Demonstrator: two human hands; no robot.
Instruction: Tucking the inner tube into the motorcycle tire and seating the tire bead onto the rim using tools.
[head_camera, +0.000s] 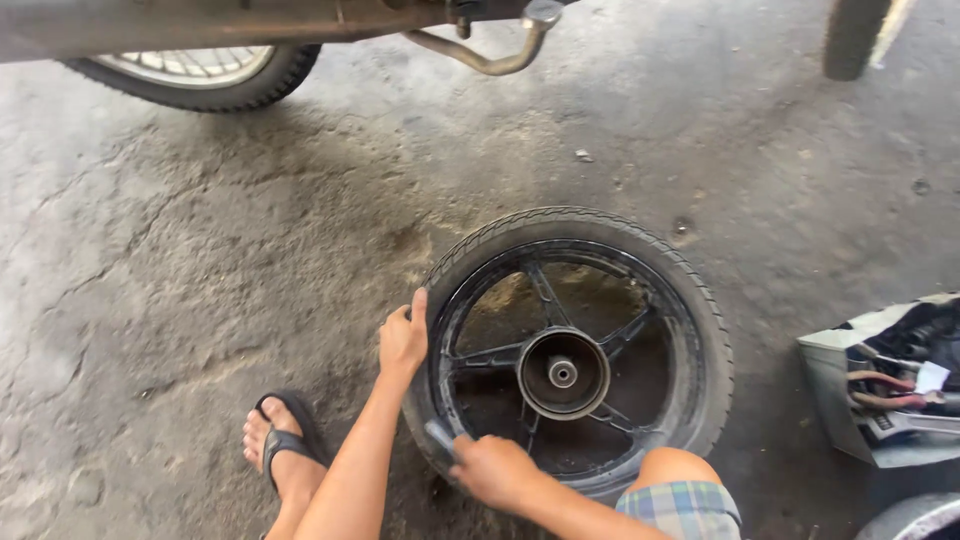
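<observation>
At the upper left of the frame a spoked wheel (195, 72) of a parked bike stands on the concrete floor (180, 250), with a bent metal pipe (480, 60) hanging from the frame just right of it along the top edge. Lower left, a foot in a black sandal (285, 445) is planted on the floor. Just right of that, the left hand (404, 340) is pressed against the left sidewall of the tyre (700, 330), fingers curled over its edge and thumb pointing up, gripping and steadying it. The tyre lies flat on the floor at centre frame, on its black rim (470, 300) with five spokes and a round hub (562, 372). At bottom centre the right hand (495, 470) is clenched round a short dark tool (440, 435), whose tip sits at the near left edge where tyre meets rim; what the tip does there I cannot tell. A knee above plaid shorts (680, 505) rests against the near side of the tyre. As I judge it, the work is at an early stage: the tyre looks seated on the rim all the way round, with no bead visibly lifted clear, so nearly all of the prying remains. At the right edge an open box (835, 385) holds cables and tools, well apart from the tyre.
</observation>
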